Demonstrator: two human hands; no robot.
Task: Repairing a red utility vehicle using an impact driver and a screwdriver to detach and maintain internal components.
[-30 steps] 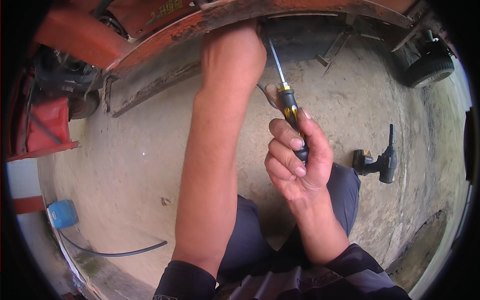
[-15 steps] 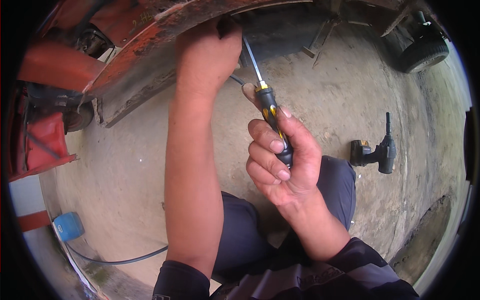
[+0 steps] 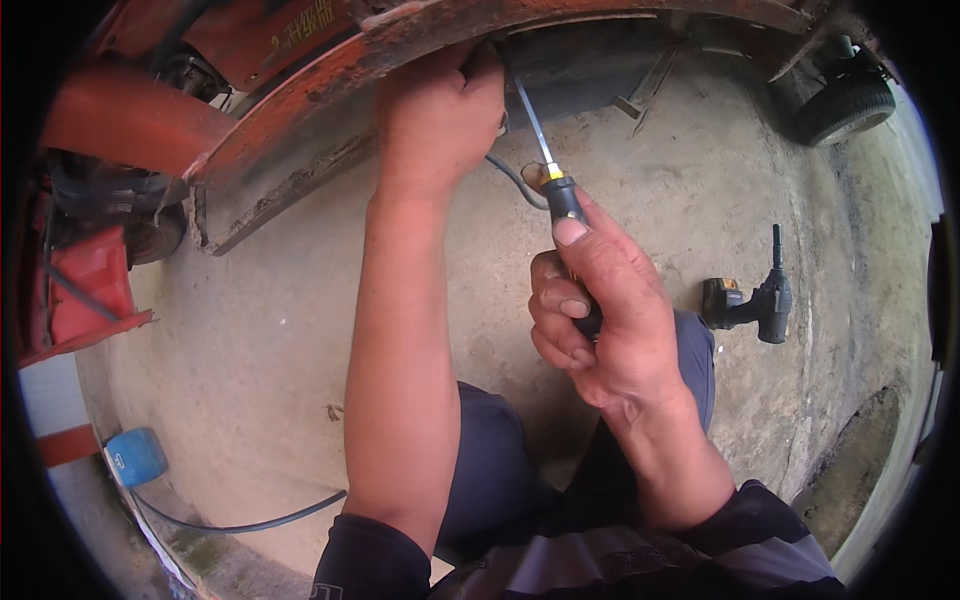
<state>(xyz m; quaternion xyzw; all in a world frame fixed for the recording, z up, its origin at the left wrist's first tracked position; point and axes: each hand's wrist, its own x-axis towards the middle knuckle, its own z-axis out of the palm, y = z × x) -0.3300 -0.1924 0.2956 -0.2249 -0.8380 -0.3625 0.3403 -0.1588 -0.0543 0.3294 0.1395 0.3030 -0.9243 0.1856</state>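
A screwdriver [image 3: 567, 196] with a slim bright metal shaft and a black, yellow-collared grip stands in the right hand [image 3: 625, 300], its shaft slanting up and slightly left toward the lower edge of a worn red steel beam [image 3: 330, 80]. The right hand is closed round the grip, fingers curled and thumb laid along it toward the collar. The left hand [image 3: 440, 115] reaches up to the same edge, just beside the shaft; its fingertips are hidden, so how far it is open, and whether it has hold of anything, cannot be told. The screwdriver's tip is lost in shadow near the left hand, and its seating cannot be judged.

Good practice here is probably to keep the shaft in line with the point of work and to press along its length, the thumb steering. The left fingers are best kept out of the tip's path, since a slip could carry it into them. A black rubber hose [image 3: 515, 178], running to just behind the grip in this view, calls for clearance lest the wrist snag it. A black cordless impact wrench [image 3: 771, 310] lies toward the right edge of the grey concrete floor [image 3: 270, 370], apart from the right hand.
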